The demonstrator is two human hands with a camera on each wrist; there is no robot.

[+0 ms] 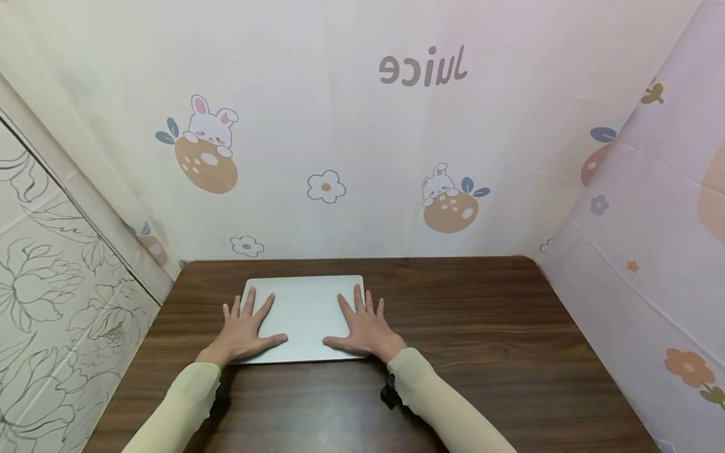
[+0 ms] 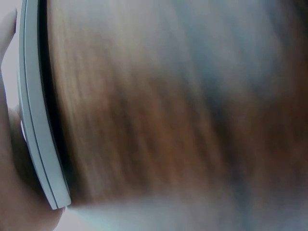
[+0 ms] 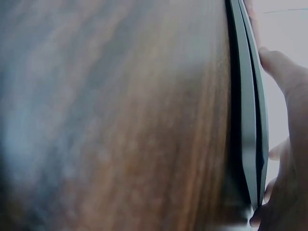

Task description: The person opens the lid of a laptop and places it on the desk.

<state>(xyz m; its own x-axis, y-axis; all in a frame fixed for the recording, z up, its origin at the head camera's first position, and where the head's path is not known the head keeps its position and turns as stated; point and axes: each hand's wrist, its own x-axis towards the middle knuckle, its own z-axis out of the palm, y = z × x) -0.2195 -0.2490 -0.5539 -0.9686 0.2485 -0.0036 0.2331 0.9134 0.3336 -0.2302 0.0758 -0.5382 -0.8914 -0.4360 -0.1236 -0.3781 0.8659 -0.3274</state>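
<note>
The laptop [image 1: 306, 311] is lying toward the far left of the table [image 1: 481, 327], its long axis running side to side, while the left hand [image 1: 240, 333] and right hand [image 1: 365, 330] are resting spread-fingered on its ends, gripping nothing.

The silver rectangular laptop [image 1: 306, 318] lies on the brown wooden desk [image 1: 464, 340], left hand [image 1: 242, 331] on its left side, right hand [image 1: 367, 328] on its right, printed white fabric curtain [image 1: 374, 132] behind.
</note>
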